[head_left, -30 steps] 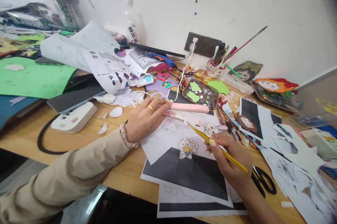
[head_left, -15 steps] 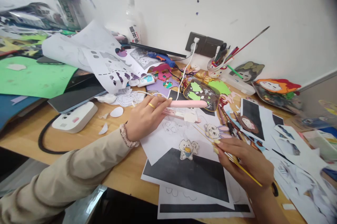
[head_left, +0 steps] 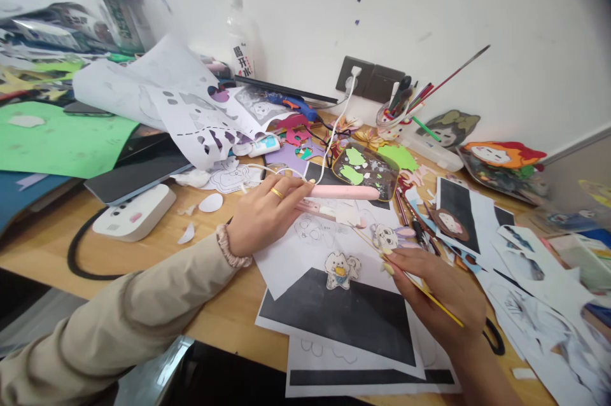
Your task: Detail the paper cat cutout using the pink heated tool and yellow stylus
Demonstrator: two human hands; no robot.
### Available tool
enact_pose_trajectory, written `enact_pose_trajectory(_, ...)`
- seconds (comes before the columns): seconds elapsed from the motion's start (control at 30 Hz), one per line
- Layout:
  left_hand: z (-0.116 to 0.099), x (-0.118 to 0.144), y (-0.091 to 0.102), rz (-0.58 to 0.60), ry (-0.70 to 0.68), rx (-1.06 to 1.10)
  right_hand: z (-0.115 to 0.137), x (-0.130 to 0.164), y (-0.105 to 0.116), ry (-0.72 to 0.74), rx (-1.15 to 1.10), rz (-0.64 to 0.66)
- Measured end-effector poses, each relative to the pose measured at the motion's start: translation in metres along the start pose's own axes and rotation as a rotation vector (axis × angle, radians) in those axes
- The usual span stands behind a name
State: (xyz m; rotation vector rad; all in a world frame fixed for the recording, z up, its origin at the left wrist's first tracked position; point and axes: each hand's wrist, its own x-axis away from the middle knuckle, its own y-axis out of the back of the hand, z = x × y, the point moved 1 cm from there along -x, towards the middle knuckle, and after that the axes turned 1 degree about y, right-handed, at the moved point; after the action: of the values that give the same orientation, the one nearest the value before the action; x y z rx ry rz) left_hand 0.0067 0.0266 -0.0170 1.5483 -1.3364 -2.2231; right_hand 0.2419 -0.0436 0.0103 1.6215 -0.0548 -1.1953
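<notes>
Tweezers (head_left: 414, 283), yellow and slender, lie slantwise in the right hand (head_left: 442, 301), with their fine tips reaching up and left over the white printed sheet (head_left: 305, 253) on the desk (head_left: 57, 247). Head view: the right hand's fingers (head_left: 398, 263) are closed around the tweezers near their middle, pen-fashion; whether the tips pinch anything is too small to tell. Judged by their look, the tweezers are light, stiff and springy, with smooth sides that could slip; the sound hold is on the flat flanks, well back from the sharp tips. Just beside those tips lies a rabbit cut-out (head_left: 389, 235), and nearer the person a dog cut-out (head_left: 340, 268) rests where the white sheet meets a black printed panel (head_left: 344, 317). Both cut-outs appear thin, limp and easily creased, best taken by an edge. The left hand (head_left: 265, 215), wearing a ring, has its fingers closed on a pink cylindrical tool (head_left: 346, 192) with a white cable (head_left: 337, 119) running to a wall socket (head_left: 356, 74); the tool looks rigid and light. Black scissors (head_left: 494, 337) lie partly hidden behind the right wrist. Paper scraps, pencils and a brush cup (head_left: 391, 119) crowd the far side.
</notes>
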Motion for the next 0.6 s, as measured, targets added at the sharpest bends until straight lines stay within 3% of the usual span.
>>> enact_pose_trajectory(0.3,-0.0011,-0.0009,0.0009,-0.004,-0.021,-0.006,-0.0045,0.0087,-0.0046,-0.285,-0.124,-0.044)
enact_pose_trajectory(0.6,-0.0003,0.0001,-0.0005,0.007,-0.03,-0.017,-0.0052,0.0091,-0.0052,-0.337,-0.146,-0.053)
